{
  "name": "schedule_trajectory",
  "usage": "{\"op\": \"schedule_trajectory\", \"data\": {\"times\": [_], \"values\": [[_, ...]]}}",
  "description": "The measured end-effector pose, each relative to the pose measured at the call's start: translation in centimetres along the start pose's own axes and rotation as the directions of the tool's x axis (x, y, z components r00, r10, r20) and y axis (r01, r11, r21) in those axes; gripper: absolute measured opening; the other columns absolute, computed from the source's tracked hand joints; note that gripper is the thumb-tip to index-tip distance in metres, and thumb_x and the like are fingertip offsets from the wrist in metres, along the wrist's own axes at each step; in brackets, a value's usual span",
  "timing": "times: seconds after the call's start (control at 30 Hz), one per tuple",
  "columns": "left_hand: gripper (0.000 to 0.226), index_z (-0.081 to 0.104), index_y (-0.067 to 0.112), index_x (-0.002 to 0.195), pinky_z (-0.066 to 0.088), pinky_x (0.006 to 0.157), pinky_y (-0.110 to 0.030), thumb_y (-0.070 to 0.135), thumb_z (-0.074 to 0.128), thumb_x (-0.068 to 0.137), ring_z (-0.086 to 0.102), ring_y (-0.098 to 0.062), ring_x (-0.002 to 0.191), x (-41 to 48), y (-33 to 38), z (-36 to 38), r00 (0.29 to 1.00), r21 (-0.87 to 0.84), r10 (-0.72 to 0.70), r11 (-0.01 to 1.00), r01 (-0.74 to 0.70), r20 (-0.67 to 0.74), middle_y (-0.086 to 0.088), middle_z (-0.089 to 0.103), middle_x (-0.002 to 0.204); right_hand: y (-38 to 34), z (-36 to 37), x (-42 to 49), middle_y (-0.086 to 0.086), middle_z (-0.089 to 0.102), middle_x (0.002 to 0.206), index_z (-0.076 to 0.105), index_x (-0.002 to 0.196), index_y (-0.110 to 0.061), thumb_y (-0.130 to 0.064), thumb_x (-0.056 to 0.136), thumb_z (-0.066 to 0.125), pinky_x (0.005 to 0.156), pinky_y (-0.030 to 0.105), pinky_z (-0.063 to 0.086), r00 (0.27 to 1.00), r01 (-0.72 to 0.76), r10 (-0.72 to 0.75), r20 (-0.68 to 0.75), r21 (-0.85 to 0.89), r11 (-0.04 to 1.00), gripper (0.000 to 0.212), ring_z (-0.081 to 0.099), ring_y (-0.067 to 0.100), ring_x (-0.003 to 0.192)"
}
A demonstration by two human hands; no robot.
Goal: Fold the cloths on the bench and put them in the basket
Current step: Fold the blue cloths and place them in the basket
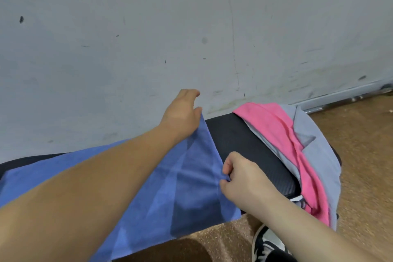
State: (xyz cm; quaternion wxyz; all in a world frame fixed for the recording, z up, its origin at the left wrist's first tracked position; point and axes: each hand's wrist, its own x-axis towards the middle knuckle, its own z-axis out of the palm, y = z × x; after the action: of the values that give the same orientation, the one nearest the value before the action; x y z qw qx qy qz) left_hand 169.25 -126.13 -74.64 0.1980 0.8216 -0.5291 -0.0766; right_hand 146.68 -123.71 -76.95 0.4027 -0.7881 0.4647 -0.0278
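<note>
A blue cloth (187,185) lies spread across the black bench (244,140), its near edge hanging over the front. My left hand (182,112) holds the cloth's far right corner by the wall, thumb on the fabric. My right hand (240,174) pinches the cloth's right edge nearer to me. A pink cloth (278,134) lies on a grey cloth (314,140), both draped over the bench's right end. No basket is in view.
A scuffed grey wall (191,27) stands right behind the bench. Brown floor (361,144) stretches to the right, with a metal rail along the wall's foot. My black-and-white shoe (265,244) is below the bench's front edge.
</note>
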Motion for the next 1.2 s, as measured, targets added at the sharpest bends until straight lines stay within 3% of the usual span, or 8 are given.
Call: {"op": "schedule_trajectory", "data": {"times": [0.17, 0.33, 0.43, 0.6, 0.77, 0.93, 1.07, 1.2], "values": [[0.020, 0.058, 0.017, 0.097, 0.048, 0.081, -0.036, 0.035, 0.050, 0.101, 0.057, -0.026, 0.108, -2.9, 0.6, 2.6, 0.986, 0.256, -0.003, 0.966, -0.041, 0.167, -0.005, 0.057, 0.115, 0.6, -0.4, 0.5, 0.000, 0.064, 0.087, 0.051, 0.097, -0.021, -0.022, 0.085, 0.071, 0.065, 0.036, 0.051, 0.996, -0.087, 0.087, 0.004, 0.086, 0.992, 0.023, 0.062, 0.018, 0.074], [0.040, 0.048, 0.021, 0.089, 0.050, 0.085, -0.039, 0.058, 0.041, 0.101, 0.050, -0.023, 0.114, -5.0, 1.1, 3.4, 0.976, 0.298, -0.001, 0.953, -0.065, 0.217, -0.002, 0.056, 0.114, 0.5, -0.7, 0.1, 0.006, 0.055, 0.055, 0.055, 0.071, -0.012, -0.021, 0.087, 0.067, 0.046, 0.030, 0.050, 0.990, -0.123, 0.115, 0.080, 0.105, 0.987, 0.022, 0.065, 0.032, 0.049], [0.050, 0.054, 0.022, 0.090, 0.053, 0.086, -0.043, 0.071, 0.045, 0.092, 0.051, -0.022, 0.106, -3.8, 2.2, 2.9, 0.969, 0.257, -0.128, 0.964, 0.071, 0.210, 0.000, 0.051, 0.108, 0.0, -0.8, -0.7, 0.001, 0.060, 0.065, 0.052, 0.077, -0.014, -0.029, 0.093, 0.061, 0.057, 0.038, 0.056, 0.994, -0.075, 0.069, 0.088, 0.060, 0.995, 0.023, 0.064, 0.027, 0.056], [0.018, 0.046, 0.020, 0.079, 0.044, 0.071, -0.032, 0.031, 0.057, 0.088, 0.060, -0.028, 0.094, -2.2, 4.1, 3.0, 0.940, 0.282, -0.280, 0.934, 0.219, 0.198, -0.001, 0.060, 0.097, -1.0, -2.4, -2.4, -0.004, 0.047, 0.078, 0.035, 0.093, -0.018, -0.025, 0.104, 0.047, 0.050, 0.030, 0.028, 0.996, 0.092, -0.092, 0.007, -0.131, 0.987, 0.018, 0.043, 0.015, 0.064], [0.019, 0.042, 0.017, 0.071, 0.039, 0.065, -0.031, 0.019, 0.050, 0.088, 0.057, -0.030, 0.081, -0.9, 5.2, 2.9, 0.930, 0.080, -0.331, 0.943, 0.322, 0.160, -0.002, 0.051, 0.077, -1.4, -4.6, -3.4, -0.005, 0.048, 0.078, 0.035, 0.099, -0.019, -0.024, 0.103, 0.045, 0.052, 0.037, 0.029, 0.990, 0.111, -0.128, -0.060, -0.233, 0.966, 0.011, 0.048, 0.029, 0.074], [0.032, 0.041, 0.014, 0.054, 0.031, 0.052, -0.028, 0.012, 0.051, 0.085, 0.040, -0.023, 0.057, -0.3, 8.3, 3.8, 0.957, -0.429, -0.232, 0.857, 0.286, 0.174, -0.007, 0.042, 0.055, -0.4, -7.6, -4.6, -0.002, 0.059, 0.085, 0.043, 0.092, -0.023, -0.036, 0.101, 0.048, 0.070, 0.040, 0.048, 0.985, 0.127, -0.152, -0.081, -0.257, 0.958, 0.016, 0.056, 0.029, 0.081], [0.020, 0.055, 0.010, 0.067, 0.034, 0.055, -0.032, 0.011, 0.055, 0.087, 0.040, -0.020, 0.060, -0.4, 10.4, 4.0, 0.963, -0.698, -0.213, 0.664, 0.267, 0.165, -0.010, 0.044, 0.064, 0.7, -9.4, -4.5, -0.004, 0.060, 0.063, 0.054, 0.082, -0.025, -0.038, 0.092, 0.060, 0.067, 0.039, 0.056, 0.978, 0.074, -0.100, -0.184, -0.145, 0.987, 0.018, 0.060, 0.021, 0.063], [0.015, 0.056, 0.010, 0.079, 0.049, 0.053, -0.030, 0.011, 0.058, 0.094, 0.056, -0.022, 0.063, -1.0, 8.5, 2.2, 0.961, -0.721, -0.259, 0.649, 0.244, 0.092, -0.014, 0.058, 0.071, -0.3, -8.2, -4.9, -0.008, 0.063, 0.056, 0.058, 0.077, -0.025, -0.043, 0.087, 0.065, 0.065, 0.042, 0.058, 0.975, 0.101, -0.123, -0.186, -0.121, 0.987, 0.021, 0.061, 0.016, 0.057]]}}
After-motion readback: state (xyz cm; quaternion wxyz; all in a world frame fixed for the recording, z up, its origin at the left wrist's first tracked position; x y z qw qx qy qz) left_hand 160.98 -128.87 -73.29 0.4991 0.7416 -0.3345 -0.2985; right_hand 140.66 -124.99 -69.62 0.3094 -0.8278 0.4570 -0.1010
